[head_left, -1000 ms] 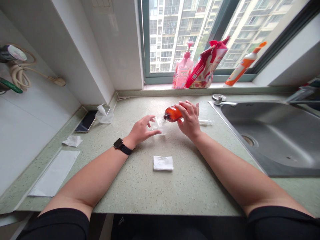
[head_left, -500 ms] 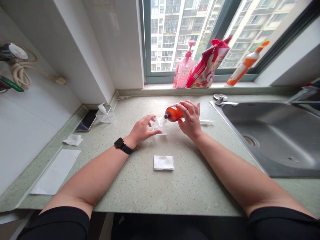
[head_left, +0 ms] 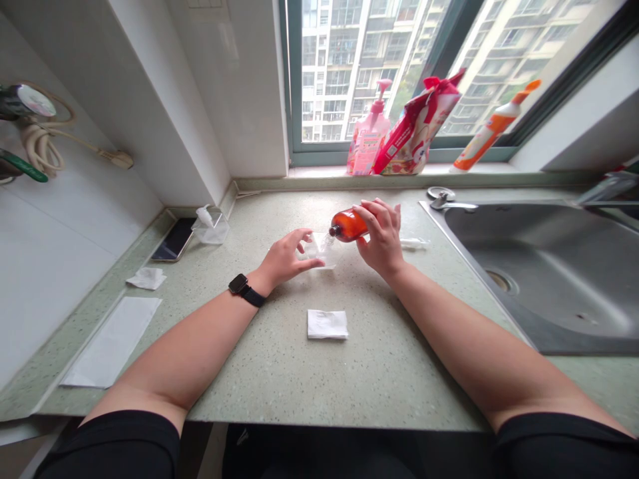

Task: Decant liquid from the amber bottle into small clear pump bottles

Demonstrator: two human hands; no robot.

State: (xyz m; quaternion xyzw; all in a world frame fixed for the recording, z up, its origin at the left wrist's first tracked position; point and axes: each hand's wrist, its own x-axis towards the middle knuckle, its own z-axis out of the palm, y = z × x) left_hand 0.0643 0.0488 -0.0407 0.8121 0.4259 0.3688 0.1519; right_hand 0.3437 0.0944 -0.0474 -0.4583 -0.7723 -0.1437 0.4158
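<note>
Pouring: judged part done; flow not yet stopped. Tipped, uncapped, amber-orange round plastic bottle [head_left: 350, 226]: gripped by right hand [head_left: 382, 233], two o'clock of clear open plastic container [head_left: 327, 258]; remaining contents unreadable. Container: steadied between thumb and fingers of left hand [head_left: 285, 256], catching clear liquid stream [head_left: 329, 239]; fill level unreadable. Folded white paper rectangle [head_left: 327, 324]: six o'clock of container.

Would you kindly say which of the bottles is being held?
The orange-red bottle, tipped in the right hand; the pink pump bottle and orange-and-white squeeze bottle stand on the windowsill.
</note>
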